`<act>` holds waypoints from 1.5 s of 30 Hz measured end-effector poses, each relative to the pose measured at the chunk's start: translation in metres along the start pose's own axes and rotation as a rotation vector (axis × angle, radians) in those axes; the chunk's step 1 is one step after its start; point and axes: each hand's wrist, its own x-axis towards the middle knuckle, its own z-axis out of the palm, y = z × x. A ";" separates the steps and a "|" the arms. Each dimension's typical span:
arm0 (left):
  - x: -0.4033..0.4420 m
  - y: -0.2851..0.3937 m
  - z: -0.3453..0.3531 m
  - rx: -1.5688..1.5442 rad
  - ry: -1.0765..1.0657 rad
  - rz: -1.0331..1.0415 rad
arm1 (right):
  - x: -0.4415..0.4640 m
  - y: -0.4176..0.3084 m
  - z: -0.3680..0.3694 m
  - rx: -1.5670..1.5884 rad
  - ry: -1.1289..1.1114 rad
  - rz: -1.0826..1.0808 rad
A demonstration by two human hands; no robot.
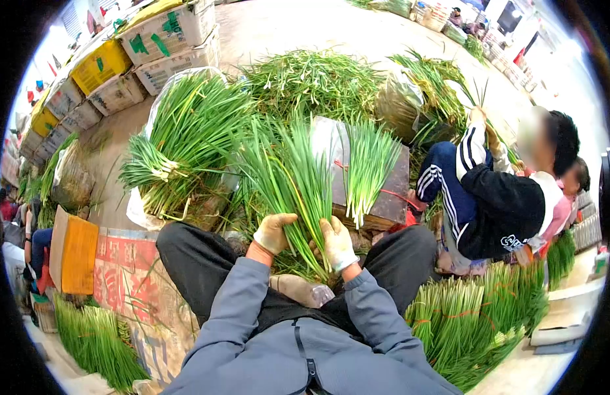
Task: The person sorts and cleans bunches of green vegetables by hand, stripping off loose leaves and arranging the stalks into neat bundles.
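A loose bunch of green chives [288, 178] stands upright between my knees, with a yellowed leaf among its blades. My left hand [275, 234], in a pale work glove, is closed at the bunch's left side. On the other side my right hand [338, 244], gloved too, grips the lower stalks with the thumb pointing up. Just beyond, a smaller sorted bunch [369, 172] lies on a dark low box [392, 196], white ends towards me. A larger heap of chives [203, 122] rests in a white bag to the left.
Beyond the box lies a loose green pile [311, 82]. A seated co-worker [506, 210] handles stalks on the right. Tied bundles [453, 309] stand below that person. Stacked crates [170, 43] line the back left; flattened cardboard [130, 266] and an orange box [77, 253] are at left.
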 end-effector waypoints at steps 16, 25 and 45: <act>0.030 -0.029 -0.014 -0.105 -0.006 0.175 | 0.004 -0.008 -0.019 -0.585 0.184 -0.229; 0.026 -0.017 -0.010 -0.126 -0.017 0.146 | 0.012 -0.011 0.003 -0.849 0.031 -0.339; 0.027 0.015 0.028 0.217 0.271 0.433 | -0.022 -0.011 -0.047 0.912 -0.201 -0.201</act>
